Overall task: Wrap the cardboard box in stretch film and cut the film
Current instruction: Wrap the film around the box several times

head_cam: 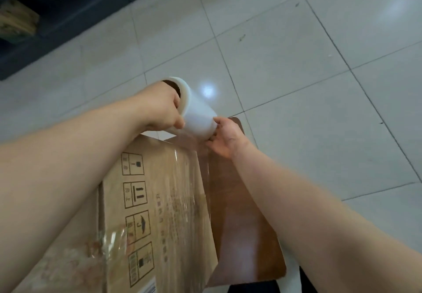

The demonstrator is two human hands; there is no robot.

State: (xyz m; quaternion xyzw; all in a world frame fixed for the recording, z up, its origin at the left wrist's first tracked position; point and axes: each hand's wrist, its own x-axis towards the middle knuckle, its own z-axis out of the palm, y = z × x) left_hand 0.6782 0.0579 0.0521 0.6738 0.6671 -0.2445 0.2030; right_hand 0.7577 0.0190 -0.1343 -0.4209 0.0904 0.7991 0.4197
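A brown cardboard box [159, 212] with printed handling symbols stands on a brown wooden table [246, 235], with clear film lying over its right side. A white stretch film roll [197, 116] is held in the air past the box's far corner. My left hand [159, 107] grips the roll's upper end, fingers inside the cardboard core. My right hand [226, 137] holds the lower end with curled fingers. A sheet of film [194, 155] runs from the roll down to the box.
Pale grey floor tiles [319, 64] spread around the table. A dark piece of furniture [57, 18] stands at the far left, with a wooden block [16, 20] beside it. Crumpled film [109, 242] clings to the box's near left face.
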